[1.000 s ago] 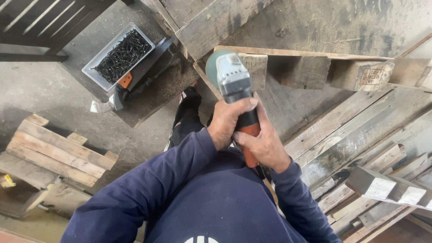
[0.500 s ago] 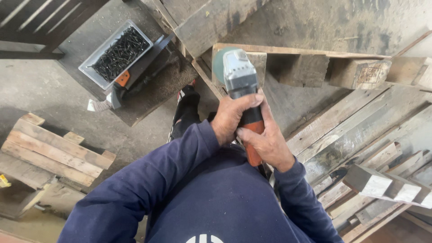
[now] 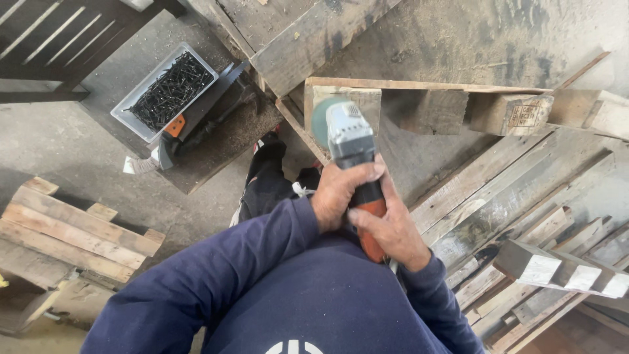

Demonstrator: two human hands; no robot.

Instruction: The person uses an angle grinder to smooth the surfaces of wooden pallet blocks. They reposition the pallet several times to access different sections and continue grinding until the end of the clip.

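While gripped, angle grinder (image 3: pixel 350 151) pointing away

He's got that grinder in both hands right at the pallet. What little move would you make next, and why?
Probably ease the grinder slightly forward onto the wooden block. Its disc already sits at the block's face, at the pallet's corner, and both the left hand and right hand are wrapped around the body, so the tool looks steadied. Whether the disc touches the wood yet, I cannot tell.

I see a dusty grey concrete floor (image 3: pixel 78 157) in daylight. Left of the screw tray (image 3: pixel 164 92) lies a small pallet (image 3: pixel 72 233); right of it, stacked weathered planks (image 3: pixel 517 196).
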